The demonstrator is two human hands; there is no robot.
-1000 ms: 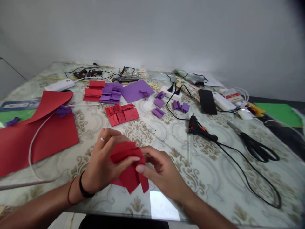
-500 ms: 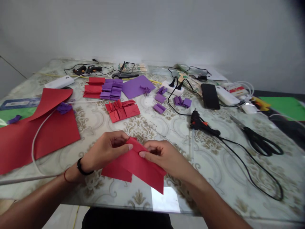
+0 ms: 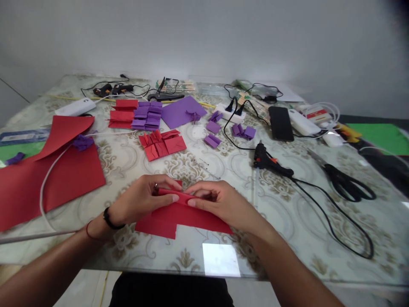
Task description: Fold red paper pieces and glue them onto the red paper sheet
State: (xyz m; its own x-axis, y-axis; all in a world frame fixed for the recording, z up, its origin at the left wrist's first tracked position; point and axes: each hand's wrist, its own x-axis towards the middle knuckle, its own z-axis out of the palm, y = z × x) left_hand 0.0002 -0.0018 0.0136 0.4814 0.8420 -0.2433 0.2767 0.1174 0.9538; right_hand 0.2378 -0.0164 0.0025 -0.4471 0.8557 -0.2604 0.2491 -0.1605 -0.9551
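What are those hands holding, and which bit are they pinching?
The left hand and right hand both hold a piece of red paper, pinching it along its folded upper edge, with the thumbs on the near side.

Tally from my end of the feed

Taking the near glue gun as my mark, I count one left hand and one right hand to its front left, one pair of scissors at its right, and one phone behind it. One power strip, carrying two black plugs, sits behind and left. Left of it I have three separate small purple folds, plus one purple cluster whose pieces I cannot number. Far left and back, two more glue guns.
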